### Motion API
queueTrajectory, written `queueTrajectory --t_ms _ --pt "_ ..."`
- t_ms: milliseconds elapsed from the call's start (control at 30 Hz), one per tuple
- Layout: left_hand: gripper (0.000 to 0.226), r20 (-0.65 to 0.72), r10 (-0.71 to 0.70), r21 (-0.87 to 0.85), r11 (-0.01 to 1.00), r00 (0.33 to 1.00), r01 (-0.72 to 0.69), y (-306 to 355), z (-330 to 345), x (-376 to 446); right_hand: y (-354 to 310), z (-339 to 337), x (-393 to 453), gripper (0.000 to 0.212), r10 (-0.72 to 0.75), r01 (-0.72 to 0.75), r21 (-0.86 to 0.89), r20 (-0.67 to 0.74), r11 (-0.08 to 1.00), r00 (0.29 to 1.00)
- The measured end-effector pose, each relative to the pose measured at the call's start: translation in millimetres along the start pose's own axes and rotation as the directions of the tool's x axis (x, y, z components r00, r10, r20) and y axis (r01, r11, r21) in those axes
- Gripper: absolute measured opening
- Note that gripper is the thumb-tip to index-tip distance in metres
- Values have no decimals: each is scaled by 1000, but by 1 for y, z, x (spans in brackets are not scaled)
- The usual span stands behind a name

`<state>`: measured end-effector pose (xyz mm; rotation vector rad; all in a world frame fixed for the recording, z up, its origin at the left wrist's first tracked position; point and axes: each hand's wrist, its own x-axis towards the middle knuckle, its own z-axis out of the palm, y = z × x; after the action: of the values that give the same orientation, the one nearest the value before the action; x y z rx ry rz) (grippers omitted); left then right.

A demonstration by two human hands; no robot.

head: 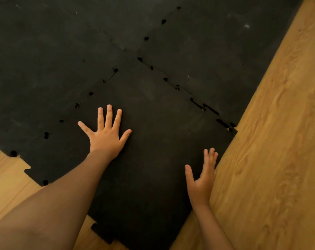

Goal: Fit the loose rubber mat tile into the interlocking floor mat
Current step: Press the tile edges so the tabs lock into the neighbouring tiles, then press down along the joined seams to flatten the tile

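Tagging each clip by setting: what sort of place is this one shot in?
Probably an indoor room, perhaps a home gym, though no equipment or walls show. Black interlocking mat covers a wood-look floor, and both hands rest on a loose tile at the mat's edge.

Mat tile (pixel 153 159) btm edge cropped.

Light wood-look floor (pixel 272 141) with a black interlocking floor mat (pixel 44 60) laid on it. The loose tile (pixel 153 150) sits in the mat's open corner, seam gaps showing along both joined edges.
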<state>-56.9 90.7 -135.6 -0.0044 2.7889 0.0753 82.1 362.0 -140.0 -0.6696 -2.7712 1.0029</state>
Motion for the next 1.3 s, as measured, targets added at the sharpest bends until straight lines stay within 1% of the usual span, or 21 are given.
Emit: queueTrajectory --t_ms 133,167,233,267,300,367,400,467,533,633,733,767,867,900,1033,1133,1300 --pt "72 -7 43 -16 999 999 -43 -3 0 -4 -2 0 4 79 62 -60 -71 27 996 998" --pt "71 -5 57 -21 998 998 -57 -5 0 -6 -3 -1 5 81 97 -94 -90 24 991 995" --pt "71 4 72 -22 997 997 -72 -11 -1 -11 -6 -4 7 84 228 -228 -110 -8 968 974" --pt "71 11 70 -22 997 997 -70 -13 1 -12 -7 -4 9 84 319 -321 -93 -29 943 947" --pt "71 16 71 -20 997 997 -70 -16 1 -13 -10 -5 12 85 421 -422 -43 -44 905 906" --pt "70 19 79 -20 997 997 -79 -20 2 -15 -22 -7 21 83 592 -586 109 -37 803 805" --pt "70 18 84 -21 996 996 -83 -20 3 -14 -28 -8 28 81 652 -637 191 -28 747 757" --pt "69 13 89 -23 996 996 -89 -20 3 -13 -39 -13 45 73 751 -688 380 -26 618 660" --pt "68 3 94 -34 995 996 -94 -18 4 -13 -45 -24 59 62 809 -683 515 -34 518 587" --pt "66 -9 123 -48 991 992 -124 -17 5 -15 -47 -43 73 48 843 -636 629 -56 446 535" --pt "66 -7 139 -40 990 990 -139 -12 6 -11 -52 -51 94 45 849 -588 687 -82 427 522" --pt "67 -4 136 -34 990 991 -136 -9 7 -9 -53 -52 99 45 856 -587 699 -70 409 512" --pt "71 5 135 9 991 991 -135 -4 8 -6 -49 -46 100 46 892 -685 649 21 331 451" --pt "72 1 137 22 990 991 -137 -5 10 -6 -46 -44 96 47 895 -710 632 55 311 442" --pt "75 -9 168 76 983 986 -167 -12 12 -7 -39 -39 91 39 880 -739 594 104 319 463" --pt "75 -22 178 84 981 984 -176 -15 14 -8 -33 -38 88 39 889 -757 586 128 290 440" --pt "75 -23 190 89 978 982 -187 -15 12 -10 -33 -35 86 37 903 -774 570 121 276 412"
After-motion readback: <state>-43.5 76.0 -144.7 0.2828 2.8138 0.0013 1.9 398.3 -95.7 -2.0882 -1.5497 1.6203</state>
